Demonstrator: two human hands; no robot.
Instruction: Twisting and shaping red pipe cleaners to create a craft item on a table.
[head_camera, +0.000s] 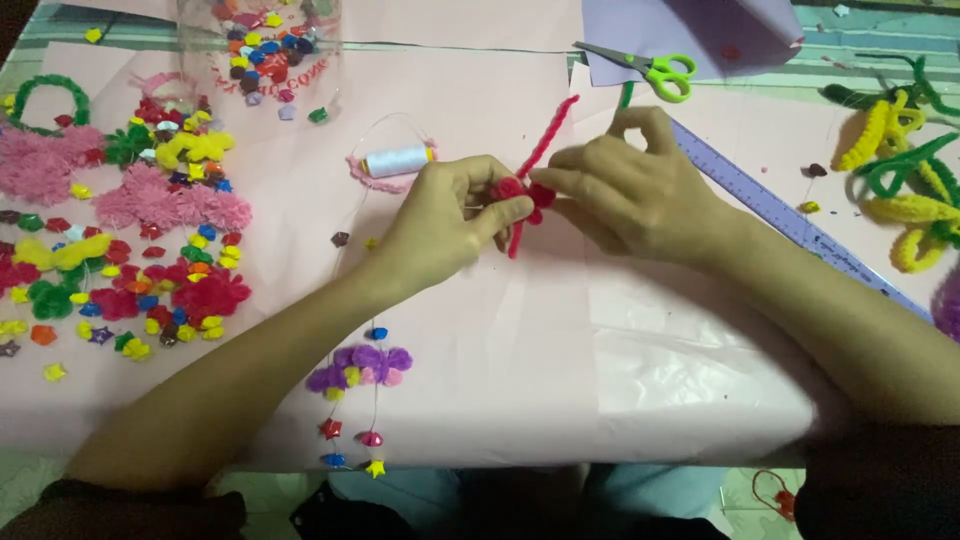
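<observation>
Head view: both hands meet mid-desk on a red pipe cleaner (541, 160). Left hand (440, 225) pinches its curled middle, right hand (625, 185) pinches just beside it. The stem slants up and away from the grip, toward the green scissors (655, 70).

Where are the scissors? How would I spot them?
Look at the far edge of the pink sheet, beyond the right hand. Beside the purple paper lie the scissors, the only thing there with bright green loop handles and grey blades.
</observation>
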